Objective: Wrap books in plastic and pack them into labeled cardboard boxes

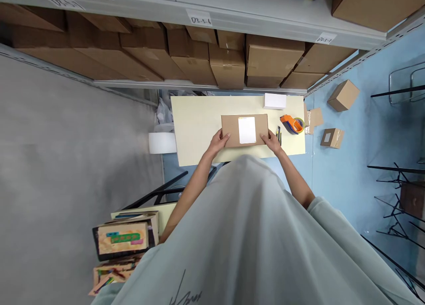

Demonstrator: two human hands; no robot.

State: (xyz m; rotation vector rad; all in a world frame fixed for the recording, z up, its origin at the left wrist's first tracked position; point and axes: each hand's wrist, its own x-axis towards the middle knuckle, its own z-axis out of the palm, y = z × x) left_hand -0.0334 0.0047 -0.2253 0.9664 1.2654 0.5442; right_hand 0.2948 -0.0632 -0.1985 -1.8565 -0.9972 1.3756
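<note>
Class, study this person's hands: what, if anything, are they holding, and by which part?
A cardboard box, by its two short ends: the left hand grips the left end, the right hand the right.

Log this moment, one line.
left hand: holds cardboard box, left end; right hand: right end; white label: facing camera; tape dispenser: on table

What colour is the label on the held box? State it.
The label is white, on the brown box; the head view shows it.
</note>
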